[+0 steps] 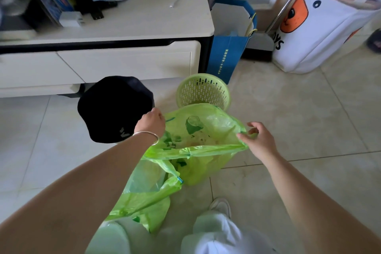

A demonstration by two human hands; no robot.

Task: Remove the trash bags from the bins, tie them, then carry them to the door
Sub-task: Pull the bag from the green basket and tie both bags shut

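A green trash bag point(208, 128) stands open on the tiled floor in front of me, with scraps visible inside. My left hand point(151, 121) grips its left rim and my right hand point(258, 140) pinches its right rim, stretching the mouth wide. A second green trash bag point(148, 187) lies slumped below it, near my knees. Just behind the open bag stands a light green slotted bin point(203, 89) with no bag in it. To its left is a bin lined with a black bag point(112, 107).
A white TV cabinet point(123, 55) runs along the back left. A blue paper bag point(231, 47) leans beside it, and a white laundry bag point(321, 27) stands at the back right. My shoe point(221, 206) rests on the floor tiles point(309, 130).
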